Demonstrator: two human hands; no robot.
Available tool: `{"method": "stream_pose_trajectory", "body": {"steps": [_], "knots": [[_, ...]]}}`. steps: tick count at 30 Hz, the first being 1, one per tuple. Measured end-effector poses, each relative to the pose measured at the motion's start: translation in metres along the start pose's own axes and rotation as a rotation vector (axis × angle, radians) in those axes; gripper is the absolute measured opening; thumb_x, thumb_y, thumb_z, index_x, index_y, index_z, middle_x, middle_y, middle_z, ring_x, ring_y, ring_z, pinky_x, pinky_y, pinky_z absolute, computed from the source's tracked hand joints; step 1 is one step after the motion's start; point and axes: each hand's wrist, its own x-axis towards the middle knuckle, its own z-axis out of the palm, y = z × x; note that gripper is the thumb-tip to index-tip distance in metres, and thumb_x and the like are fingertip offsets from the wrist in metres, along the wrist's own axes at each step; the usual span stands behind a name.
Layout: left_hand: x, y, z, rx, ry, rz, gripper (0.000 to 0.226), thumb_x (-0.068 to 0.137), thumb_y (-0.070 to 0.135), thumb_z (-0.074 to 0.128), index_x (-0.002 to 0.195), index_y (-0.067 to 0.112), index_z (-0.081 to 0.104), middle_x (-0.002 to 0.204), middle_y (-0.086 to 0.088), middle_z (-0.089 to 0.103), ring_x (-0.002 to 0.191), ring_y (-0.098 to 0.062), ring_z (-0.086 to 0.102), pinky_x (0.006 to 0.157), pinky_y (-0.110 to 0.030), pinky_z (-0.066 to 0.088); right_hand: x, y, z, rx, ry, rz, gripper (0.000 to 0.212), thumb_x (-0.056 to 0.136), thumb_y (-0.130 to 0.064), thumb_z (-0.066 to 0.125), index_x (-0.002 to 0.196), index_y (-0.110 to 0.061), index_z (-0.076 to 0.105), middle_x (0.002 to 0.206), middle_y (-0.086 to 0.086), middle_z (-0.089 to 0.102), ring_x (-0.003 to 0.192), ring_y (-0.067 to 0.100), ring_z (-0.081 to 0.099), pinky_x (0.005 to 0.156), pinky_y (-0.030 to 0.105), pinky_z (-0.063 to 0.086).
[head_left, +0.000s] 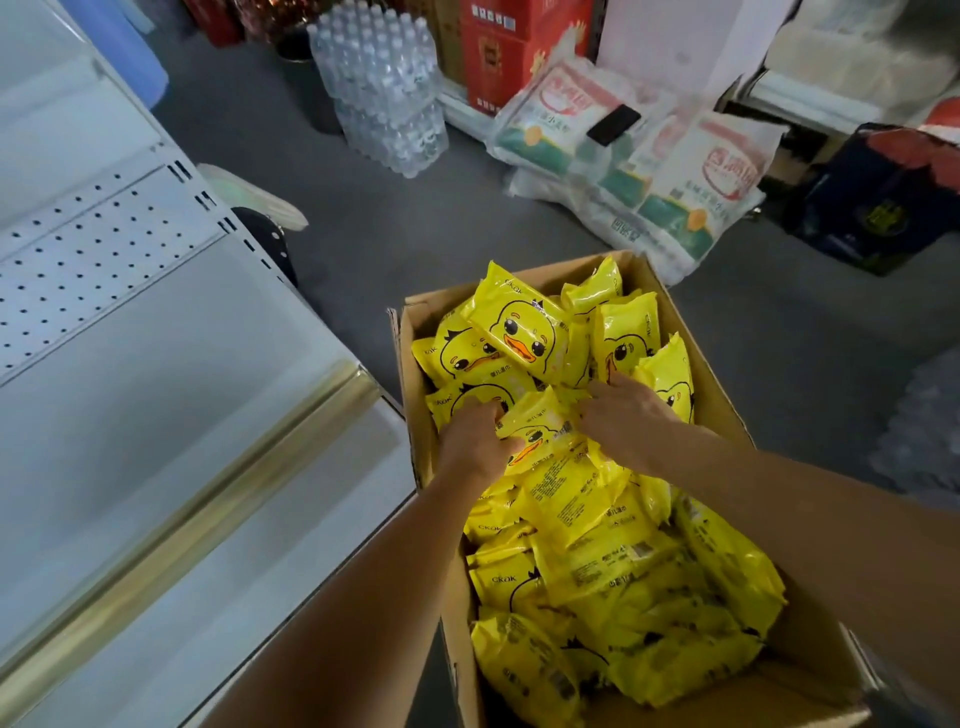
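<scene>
**Both hands in a carton of yellow duck-print packs**

On the left stands a white metal shelf unit (156, 322) with a pegboard back panel, and a gold trim strip (218, 499) runs along its near shelf edge. Far beyond it, on the grey floor, is a stack of shrink-wrapped water bottles (384, 88).

Right of the shelf unit, in the near middle, sits an open cardboard box (415, 374). It is filled with a loose heap of yellow wipes packs (597, 571), some face up showing a cartoon duck and some showing their printed backs.

The left hand (475, 441) reaches into the far half of the box. Its fingers curl over the left edge of one duck-print pack (540, 428), which lies tilted on top of the heap between the two hands.

The right hand (626, 423) is just beside that pack's right edge, back of the hand up. Its fingertips are sunk among the packs, so I cannot tell whether it holds anything.

Far behind the box is a red carton (498, 52). To its right, white flour bags (675, 182) lie stacked on the floor, with a black phone (613, 124) resting on top. A dark blue box (883, 202) sits at the far right.
</scene>
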Motion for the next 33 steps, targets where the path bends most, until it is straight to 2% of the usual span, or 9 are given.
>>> {"method": "stream_pose_trajectory", "body": {"steps": [4,8,11,13,16,20,24,27,33], "knots": [[-0.022,-0.002,-0.013,-0.381,-0.013,-0.067,0.041,0.091,0.025,0.067,0.125,0.005,0.054,0.119,-0.008,0.062,0.107,-0.025,0.059,0.088,-0.033,0.046,-0.017,0.003,-0.011,0.520,0.206,0.212,0.028,0.086,-0.042,0.067,0.110,-0.027,0.066,0.115,-0.005,0.060,0.115,0.019,0.047,0.095,0.034,0.035],[-0.053,-0.009,-0.042,-0.718,0.113,-0.105,0.040,0.086,0.015,0.071,0.123,0.016,0.056,0.114,-0.001,0.066,0.107,-0.023,0.065,0.090,-0.032,0.052,-0.038,-0.002,-0.046,1.375,0.439,0.503,0.027,0.077,-0.033,0.080,0.073,-0.013,0.061,0.068,0.001,0.055,0.059,0.013,0.046,0.055,0.028,0.037],[-0.083,-0.015,-0.072,-0.831,0.160,-0.142,0.033,0.090,0.011,0.067,0.122,0.014,0.059,0.099,0.003,0.069,0.093,-0.013,0.068,0.074,-0.015,0.050,-0.052,-0.008,-0.082,1.673,0.543,0.569,0.025,0.080,-0.023,0.079,0.078,-0.004,0.062,0.053,-0.005,0.048,0.041,0.004,0.038,0.040,0.018,0.031],[-0.105,-0.020,-0.092,-0.946,0.196,-0.191,0.029,0.091,0.012,0.067,0.119,0.015,0.061,0.094,0.003,0.069,0.092,-0.019,0.069,0.078,-0.028,0.053,-0.058,-0.017,-0.100,1.854,0.542,0.620,0.037,0.077,-0.023,0.081,0.106,-0.006,0.066,0.072,-0.003,0.068,0.058,0.005,0.060,0.048,0.015,0.043],[-0.141,-0.032,-0.121,-1.072,0.215,-0.214,0.021,0.093,0.014,0.065,0.113,0.018,0.064,0.088,0.005,0.072,0.080,-0.015,0.069,0.069,-0.030,0.054,-0.062,-0.041,-0.128,2.054,0.517,0.679,0.066,0.068,-0.028,0.086,0.126,-0.008,0.060,0.099,0.012,0.073,0.085,0.029,0.072,0.074,0.042,0.060],[-0.197,-0.048,-0.163,-1.296,0.183,-0.215,0.018,0.094,0.014,0.064,0.111,0.016,0.067,0.097,-0.008,0.076,0.088,-0.029,0.073,0.081,-0.051,0.058,-0.064,-0.083,-0.179,2.192,0.517,0.663,0.063,0.070,-0.026,0.084,0.126,-0.011,0.058,0.102,0.013,0.072,0.089,0.031,0.071,0.079,0.049,0.058],[-0.250,-0.076,-0.210,-1.344,0.166,-0.127,0.021,0.097,0.017,0.060,0.117,0.015,0.065,0.110,-0.014,0.073,0.100,-0.035,0.070,0.090,-0.055,0.055,-0.067,-0.134,-0.245,2.120,0.438,0.468,0.040,0.076,-0.021,0.080,0.112,-0.009,0.066,0.085,0.008,0.075,0.075,0.025,0.071,0.071,0.039,0.058],[-0.295,-0.099,-0.242,-1.316,0.161,-0.035,0.032,0.095,0.028,0.063,0.124,0.015,0.063,0.116,-0.013,0.072,0.106,-0.033,0.069,0.094,-0.054,0.053,-0.069,-0.180,-0.300,1.952,0.405,0.332,0.027,0.073,-0.022,0.082,0.095,-0.010,0.071,0.077,0.007,0.075,0.071,0.026,0.072,0.075,0.045,0.059],[-0.380,-0.147,-0.286,-1.305,0.176,0.099,0.051,0.081,0.033,0.077,0.125,0.011,0.063,0.117,-0.016,0.070,0.107,-0.035,0.068,0.094,-0.054,0.053,-0.072,-0.282,-0.403,1.707,0.424,0.200,0.043,0.073,-0.042,0.081,0.077,-0.001,0.066,0.067,0.013,0.072,0.058,0.028,0.069,0.062,0.039,0.060]]}}
